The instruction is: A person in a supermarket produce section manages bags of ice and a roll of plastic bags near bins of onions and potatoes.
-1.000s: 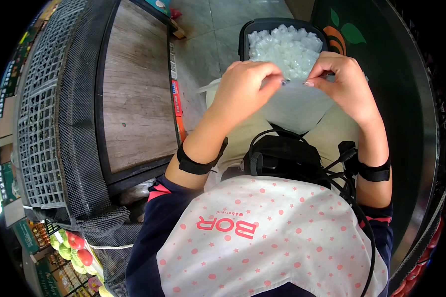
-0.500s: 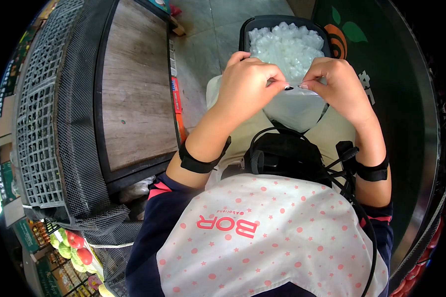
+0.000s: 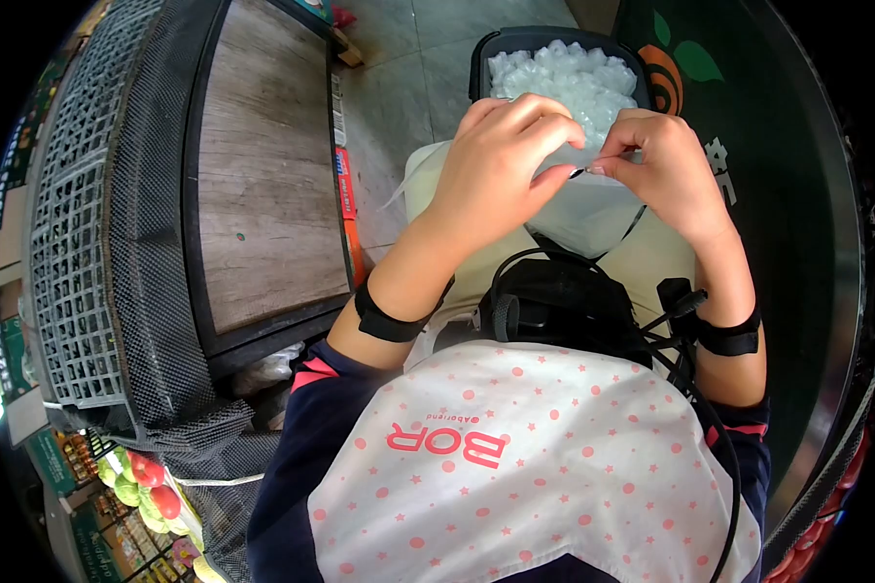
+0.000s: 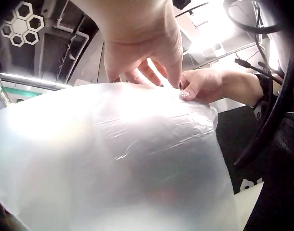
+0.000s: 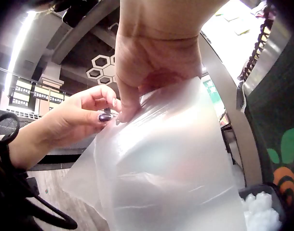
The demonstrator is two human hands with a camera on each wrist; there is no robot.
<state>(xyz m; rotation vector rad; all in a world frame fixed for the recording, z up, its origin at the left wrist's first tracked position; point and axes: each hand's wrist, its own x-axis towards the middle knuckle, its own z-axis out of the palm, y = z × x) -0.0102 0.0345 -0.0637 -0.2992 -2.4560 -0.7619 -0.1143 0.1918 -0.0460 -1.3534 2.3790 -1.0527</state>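
Note:
A translucent plastic bag (image 3: 585, 216) hangs below both hands, over the person's lap. My right hand (image 3: 667, 173) pinches its upper edge between thumb and index finger. Beside it, my left hand (image 3: 504, 167) has its thumb right at that edge, with the index finger lifted apart from the thumb. In the right wrist view, the left thumb's dark nail (image 5: 105, 117) lies close to the right fingertips. The bag's film (image 4: 156, 149) spreads wide across the left wrist view and hides part of the left fingers.
Just beyond the hands stands a dark bin (image 3: 478, 73) heaped with whitish, translucent lumpy pieces (image 3: 562, 80). A wood-topped surface (image 3: 267, 165) with a black frame is on the left. The dark green panel (image 3: 787, 243) runs along the right. Black cables (image 3: 671, 360) cross near the right forearm.
My left hand has shifted right toward the right fingertips, and its index finger has parted from the thumb. The right hand keeps its pinch on the bag's edge after moving slightly left.

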